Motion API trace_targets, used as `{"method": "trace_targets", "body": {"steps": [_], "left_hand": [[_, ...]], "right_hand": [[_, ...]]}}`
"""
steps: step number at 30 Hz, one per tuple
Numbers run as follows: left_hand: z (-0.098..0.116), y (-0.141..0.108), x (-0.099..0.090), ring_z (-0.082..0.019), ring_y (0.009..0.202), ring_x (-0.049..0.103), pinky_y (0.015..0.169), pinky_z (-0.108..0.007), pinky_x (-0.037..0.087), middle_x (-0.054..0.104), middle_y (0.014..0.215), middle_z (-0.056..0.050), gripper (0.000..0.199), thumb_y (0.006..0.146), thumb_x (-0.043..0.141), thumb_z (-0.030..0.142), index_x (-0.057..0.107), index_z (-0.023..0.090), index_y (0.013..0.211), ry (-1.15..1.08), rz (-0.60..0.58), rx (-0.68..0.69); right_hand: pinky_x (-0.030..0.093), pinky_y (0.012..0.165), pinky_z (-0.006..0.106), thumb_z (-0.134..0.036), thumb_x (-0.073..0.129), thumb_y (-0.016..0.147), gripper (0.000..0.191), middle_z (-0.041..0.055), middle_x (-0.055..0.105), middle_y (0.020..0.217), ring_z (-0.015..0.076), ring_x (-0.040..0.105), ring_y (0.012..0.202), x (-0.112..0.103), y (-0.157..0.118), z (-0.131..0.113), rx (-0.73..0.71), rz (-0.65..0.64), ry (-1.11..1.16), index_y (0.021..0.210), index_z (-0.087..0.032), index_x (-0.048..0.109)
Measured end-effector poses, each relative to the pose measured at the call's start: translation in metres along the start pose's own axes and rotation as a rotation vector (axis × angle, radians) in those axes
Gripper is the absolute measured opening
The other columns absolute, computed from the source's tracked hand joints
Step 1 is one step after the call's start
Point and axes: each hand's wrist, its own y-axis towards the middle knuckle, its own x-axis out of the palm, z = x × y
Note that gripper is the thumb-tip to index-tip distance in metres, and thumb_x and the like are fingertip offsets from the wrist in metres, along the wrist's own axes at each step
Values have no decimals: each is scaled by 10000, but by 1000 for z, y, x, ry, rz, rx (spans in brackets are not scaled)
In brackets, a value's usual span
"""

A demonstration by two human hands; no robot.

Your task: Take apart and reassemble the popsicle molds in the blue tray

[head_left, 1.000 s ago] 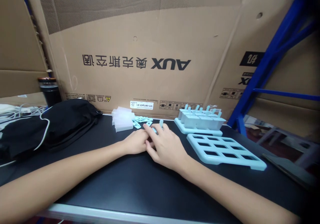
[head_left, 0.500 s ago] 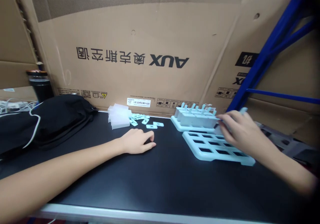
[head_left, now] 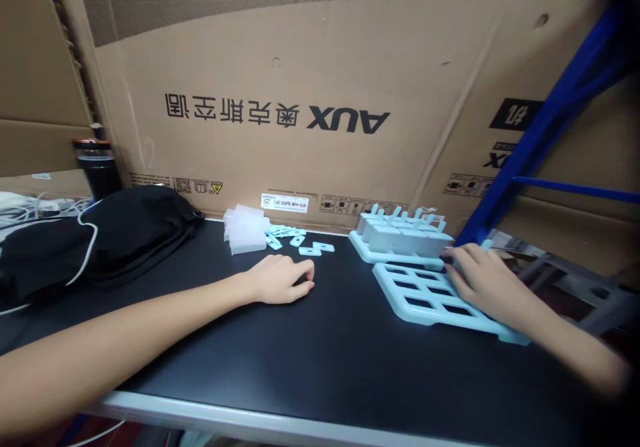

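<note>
My left hand (head_left: 284,279) rests on the black table, fingers curled towards the thumb, with nothing visible in it. Beyond it lie frosted clear ice pop moulds (head_left: 248,228) and several loose light-blue slotted pieces (head_left: 310,252). On the right, my right hand (head_left: 483,279) is closed around an ice pop mould at the rear right of a light-blue slotted rack (head_left: 417,314). The mould's body is hidden by the hand; its blue stick (head_left: 487,244) pokes up behind the knuckles. Behind this rack, filled moulds with upright sticks (head_left: 400,234) stand in a second blue rack (head_left: 367,255).
A large cardboard box (head_left: 280,147) walls off the back. At left are a black bag (head_left: 145,227) with a white cable and a dark tumbler (head_left: 100,174). A blue metal shelf post (head_left: 545,140) stands at right. The table's metal front edge (head_left: 225,420) runs along the bottom.
My right hand has lowered with the mould towards the front rack. My left hand stays at its place, thumb and forefinger slightly closer together. The view has shifted a little.
</note>
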Motion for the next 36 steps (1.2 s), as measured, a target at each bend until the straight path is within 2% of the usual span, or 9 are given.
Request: {"method": "trace_targets", "body": {"steps": [7,11,16,19,21,26,28,36], "left_hand": [[0,-1,0,-210,617,624,550,-269,382,601,626,15,243,942,384,442,546,272,1005,4,8,3],[0,0,0,-211,614,623,539,-271,366,603,629,18,232,941,382,434,541,275,998,7,16,14],[0,-1,0,-211,622,625,554,-270,377,608,634,14,240,941,384,435,546,270,1004,12,9,8],[0,-1,1,-213,623,625,552,-270,375,610,640,15,235,939,385,435,544,276,1007,11,16,9],[-1,-1,1,-213,623,626,547,-271,370,610,643,15,231,937,387,432,543,279,1010,11,21,11],[-1,-1,1,-213,623,627,545,-272,372,616,648,16,233,938,387,434,545,277,1005,17,23,13],[-1,-1,1,-211,635,632,552,-271,381,624,659,14,232,938,392,432,547,275,1010,16,23,15],[-1,0,1,-201,625,632,570,-271,405,611,635,19,233,942,399,427,550,265,1014,31,12,11]], "right_hand": [[387,954,475,-323,311,884,428,191,530,1144,311,490,1022,-2,-8,-9,44,-118,-37,1094,-116,621],[356,1002,530,-388,333,871,492,205,460,1289,359,423,1153,-5,-12,-19,122,-163,-42,1184,-162,638],[269,993,712,-618,253,897,605,157,236,1516,475,178,1380,-11,-20,-40,253,-176,4,1297,-321,597],[198,1039,723,-644,263,891,667,147,96,1583,496,-22,1424,-11,-31,-50,262,-161,69,1389,-282,519],[179,1089,675,-652,288,879,734,169,61,1593,467,-66,1428,-9,-40,-53,236,-159,104,1441,-210,453],[196,1146,569,-723,283,848,872,236,278,1526,366,151,1441,-8,-54,-53,215,-337,124,1488,-135,355],[202,1149,553,-757,293,824,917,235,319,1507,353,161,1439,-11,-54,-54,213,-385,120,1483,-124,364],[303,1128,513,-766,313,812,912,238,422,1444,370,275,1406,-19,-48,-59,214,-380,115,1429,-106,442]]}}
